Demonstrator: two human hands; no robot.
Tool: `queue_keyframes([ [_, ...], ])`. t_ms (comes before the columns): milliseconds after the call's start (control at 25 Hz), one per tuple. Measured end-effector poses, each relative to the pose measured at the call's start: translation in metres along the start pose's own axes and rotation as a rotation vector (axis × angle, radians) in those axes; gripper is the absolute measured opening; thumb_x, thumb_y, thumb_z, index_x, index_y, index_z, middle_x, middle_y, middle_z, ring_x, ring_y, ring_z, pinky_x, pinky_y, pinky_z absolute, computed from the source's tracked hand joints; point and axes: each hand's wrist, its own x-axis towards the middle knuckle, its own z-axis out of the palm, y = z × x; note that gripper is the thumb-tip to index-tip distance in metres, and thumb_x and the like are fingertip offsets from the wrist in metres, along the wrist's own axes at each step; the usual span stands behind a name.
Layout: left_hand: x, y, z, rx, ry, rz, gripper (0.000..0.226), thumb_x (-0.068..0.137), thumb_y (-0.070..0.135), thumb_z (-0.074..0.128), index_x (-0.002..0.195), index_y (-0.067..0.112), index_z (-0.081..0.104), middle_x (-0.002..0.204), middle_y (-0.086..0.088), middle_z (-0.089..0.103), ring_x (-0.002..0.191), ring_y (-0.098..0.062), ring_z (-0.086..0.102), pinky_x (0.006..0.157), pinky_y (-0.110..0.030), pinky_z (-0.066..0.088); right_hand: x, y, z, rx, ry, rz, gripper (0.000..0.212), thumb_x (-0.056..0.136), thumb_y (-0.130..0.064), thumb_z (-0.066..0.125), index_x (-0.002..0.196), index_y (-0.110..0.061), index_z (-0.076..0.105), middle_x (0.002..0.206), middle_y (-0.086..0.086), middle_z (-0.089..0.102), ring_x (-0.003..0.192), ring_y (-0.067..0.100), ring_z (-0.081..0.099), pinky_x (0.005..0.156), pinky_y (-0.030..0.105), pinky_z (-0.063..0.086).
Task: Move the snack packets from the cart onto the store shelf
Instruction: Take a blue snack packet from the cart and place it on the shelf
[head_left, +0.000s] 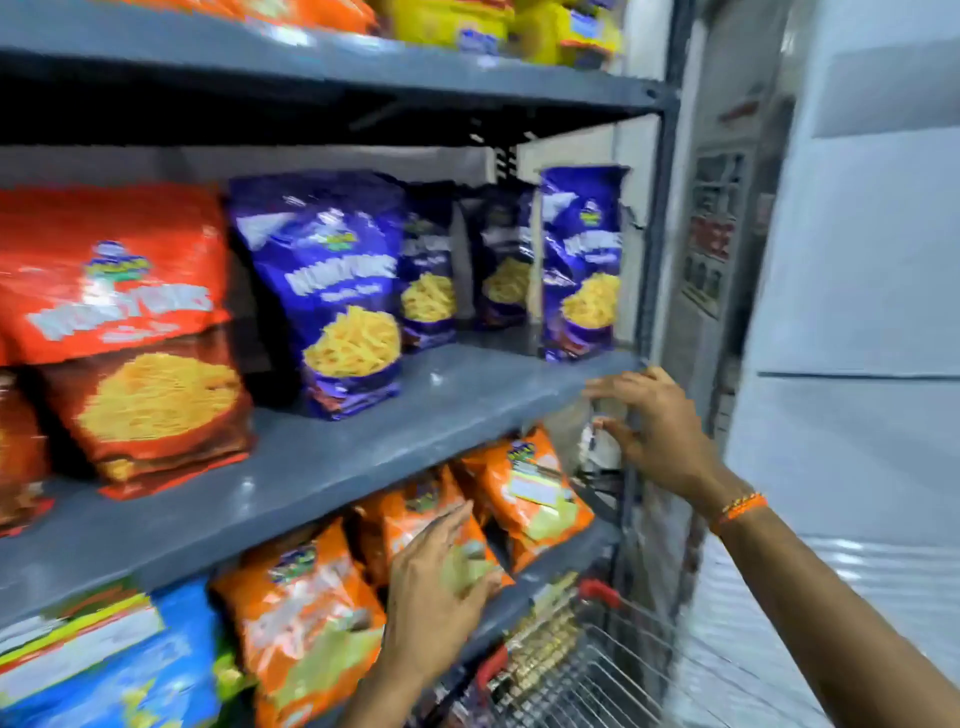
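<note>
Orange snack packets (524, 493) stand in a row on the lower grey shelf (550, 566). My left hand (434, 592) grips the lower part of one orange packet (467, 564) in the middle of that row, thumb on its right side. At the right end of the middle shelf (322, 467), my right hand (657, 431) hovers by the front edge next to the upright post, fingers spread, with nothing clearly held. Something pale and blurred (597, 447) sits behind its fingers. The wire cart (597, 680) with red handle parts stands below, holding more packets (540, 639).
Purple packets (337, 291) and red packets (119, 322) stand on the middle shelf, with bare shelf in front of them. Blue packets (104, 665) sit at the lower left. Yellow packets (498, 26) fill the top shelf. A pale wall or door (857, 312) is to the right.
</note>
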Motion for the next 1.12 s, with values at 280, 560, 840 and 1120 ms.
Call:
queue_keyframes([
  [280, -0.079, -0.05, 0.244, 0.001, -0.668, -0.208, 0.098, 0.06, 0.032, 0.092, 0.144, 0.015, 0.047, 0.143, -0.004, 0.057, 0.133, -0.018, 0.055, 0.112, -0.039, 0.045, -0.225, 0.118, -0.036, -0.186, -0.635, 0.582, 0.03, 0.085, -0.016, 0.07, 0.113, -0.029, 0.069, 0.108, -0.006, 0.073, 0.102, 0.02, 0.064, 0.088, 0.034, 0.052],
  [560, -0.204, -0.086, 0.397, 0.117, -1.2, -0.411, 0.11, 0.06, 0.033, 0.094, 0.149, 0.006, 0.036, 0.152, -0.018, 0.046, 0.137, -0.033, 0.048, 0.11, -0.045, 0.046, -0.404, 0.17, 0.001, -0.088, -1.012, 1.044, 0.034, 0.087, -0.003, 0.063, 0.121, -0.01, 0.066, 0.125, 0.014, 0.067, 0.121, 0.03, 0.06, 0.093, 0.03, 0.045],
  [840, -0.284, -0.109, 0.456, 0.243, -1.371, -0.629, 0.147, 0.021, 0.057, 0.091, 0.146, 0.006, 0.033, 0.142, -0.018, 0.053, 0.128, -0.035, 0.055, 0.1, -0.045, 0.053, -0.486, 0.197, 0.057, -0.099, -1.072, 1.197, 0.033, 0.089, -0.009, 0.059, 0.119, -0.018, 0.07, 0.123, 0.012, 0.067, 0.121, 0.031, 0.057, 0.092, 0.03, 0.044],
  [1120, -0.327, -0.072, 0.486, 0.322, -1.067, -0.662, 0.114, 0.046, 0.039, 0.094, 0.135, 0.004, 0.032, 0.128, -0.02, 0.048, 0.114, -0.04, 0.058, 0.092, -0.042, 0.054, -0.515, 0.226, 0.08, -0.019, -1.003, 1.304, 0.029, 0.072, -0.001, 0.07, 0.094, -0.017, 0.079, 0.102, 0.009, 0.076, 0.099, 0.024, 0.07, 0.086, 0.027, 0.054],
])
